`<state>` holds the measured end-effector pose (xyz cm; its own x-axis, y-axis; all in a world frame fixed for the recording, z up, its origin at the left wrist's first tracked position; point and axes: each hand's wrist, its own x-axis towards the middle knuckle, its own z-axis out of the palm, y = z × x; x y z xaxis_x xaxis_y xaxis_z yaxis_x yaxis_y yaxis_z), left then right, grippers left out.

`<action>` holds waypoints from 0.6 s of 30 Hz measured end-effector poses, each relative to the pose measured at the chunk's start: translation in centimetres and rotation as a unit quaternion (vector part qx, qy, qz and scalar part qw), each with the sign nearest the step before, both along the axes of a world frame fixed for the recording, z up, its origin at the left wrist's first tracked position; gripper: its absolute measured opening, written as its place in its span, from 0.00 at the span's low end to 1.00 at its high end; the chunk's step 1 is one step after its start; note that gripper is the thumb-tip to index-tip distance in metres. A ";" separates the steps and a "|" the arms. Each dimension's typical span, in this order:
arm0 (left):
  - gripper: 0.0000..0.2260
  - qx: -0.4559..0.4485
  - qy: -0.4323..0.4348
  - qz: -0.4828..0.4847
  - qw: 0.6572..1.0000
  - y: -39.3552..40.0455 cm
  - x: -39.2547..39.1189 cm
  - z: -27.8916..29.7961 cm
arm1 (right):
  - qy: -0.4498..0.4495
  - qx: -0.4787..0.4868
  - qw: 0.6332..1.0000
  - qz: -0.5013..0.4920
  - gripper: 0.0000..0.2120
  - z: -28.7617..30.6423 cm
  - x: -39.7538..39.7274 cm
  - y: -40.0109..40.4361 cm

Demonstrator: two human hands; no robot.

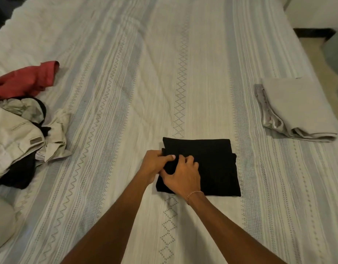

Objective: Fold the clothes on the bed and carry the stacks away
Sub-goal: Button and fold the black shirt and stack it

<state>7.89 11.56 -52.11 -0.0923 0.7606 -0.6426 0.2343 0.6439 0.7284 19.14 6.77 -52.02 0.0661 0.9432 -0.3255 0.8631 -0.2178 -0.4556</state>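
The left hand is gripping the left edge of a folded black fabric garment, its thumb lying over the top layer and its fingers tucked out of sight at the edge. The right hand, wearing a thin chain bracelet at the wrist, is crossing in just beside the left hand and pinching the same edge with curled fingers. Both hands are therefore closing on the cloth, touching one another at the garment's near-left corner.

The garment is lying as a compact rectangle on the pale striped patterned bedspread, near the person's side of the bed and a little right of centre. It looks soft, light and limp; the layers would probably slide apart if lifted by one edge, so the safer hold is likely from underneath, with flat palms beneath two opposite sides, or a pinch through every layer at the folded edge.

Well apart to the right, near the bed's edge, a folded stack of light grey-beige cloth is sitting. Far to the left an unfolded heap is waiting: a crumpled red garment and cream trousers with some dark cloth tangled among them. Judging by that heap, the folding is only partly done.
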 end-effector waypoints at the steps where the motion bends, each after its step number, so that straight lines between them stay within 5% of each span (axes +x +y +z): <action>1: 0.06 0.010 -0.011 -0.019 1.000 0.1 0.0 0.6 | 0.009 -0.007 1.000 -0.008 0.32 0.4 0.0 0.4; 6: 0.14 0.015 -0.100 -0.062 0.993 0.0 0.6 3.6 | 0.108 -0.016 0.992 -0.070 0.11 2.2 1.9 1.9; 10: 0.21 0.039 -0.150 0.099 0.983 -0.8 0.7 4.0 | 0.256 0.008 0.960 -0.117 0.05 5.9 4.5 1.6; 14: 0.32 -0.035 -0.078 0.153 0.985 -2.7 0.0 1.7 | 0.523 -0.053 0.819 -0.231 0.09 10.7 7.2 0.4; 18: 0.44 -0.138 -0.278 0.165 0.936 -4.6 -1.2 0.7 | 0.635 -0.116 0.718 -0.260 0.12 11.9 11.5 -1.7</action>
